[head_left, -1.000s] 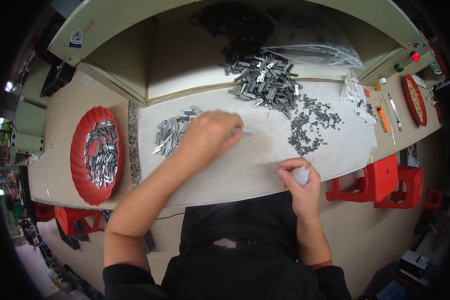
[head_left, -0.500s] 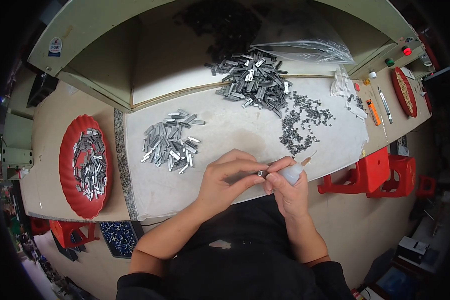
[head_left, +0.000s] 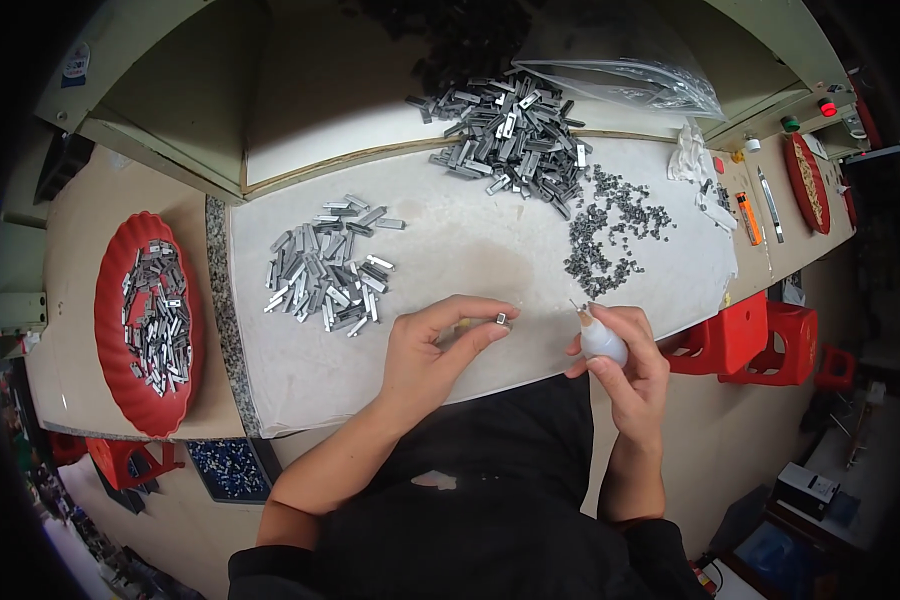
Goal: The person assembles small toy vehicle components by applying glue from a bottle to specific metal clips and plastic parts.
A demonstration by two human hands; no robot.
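Observation:
My left hand (head_left: 422, 350) pinches a small square metal tube (head_left: 501, 319) between thumb and fingertips, its open end showing. Wrapped in my right hand (head_left: 638, 368) is a whitish squeeze bottle (head_left: 605, 346) with a thin needle tip pointing up and to the left. The two hands are apart above the white work sheet (head_left: 440, 250). Beyond my left hand lies a loose pile of short metal tubes (head_left: 320, 262). Tiny dark metal parts (head_left: 610, 228) are scattered beyond the bottle. A bigger heap of metal pieces (head_left: 515, 140) rests farther back.
At the left stands a red scalloped tray (head_left: 110, 335) of metal pieces. A clear plastic bag (head_left: 635, 80) lies inside the cabinet (head_left: 170, 150). To the right are an orange-handled tool (head_left: 748, 218), crumpled white tissue (head_left: 688, 155) and a red dish (head_left: 796, 165). Red stools (head_left: 785, 340) stand below.
My hands have separated. The right moved to the right, turning the bottle so its needle points up-left; the left shifted slightly left with the tube. The whole view has also shifted a little.

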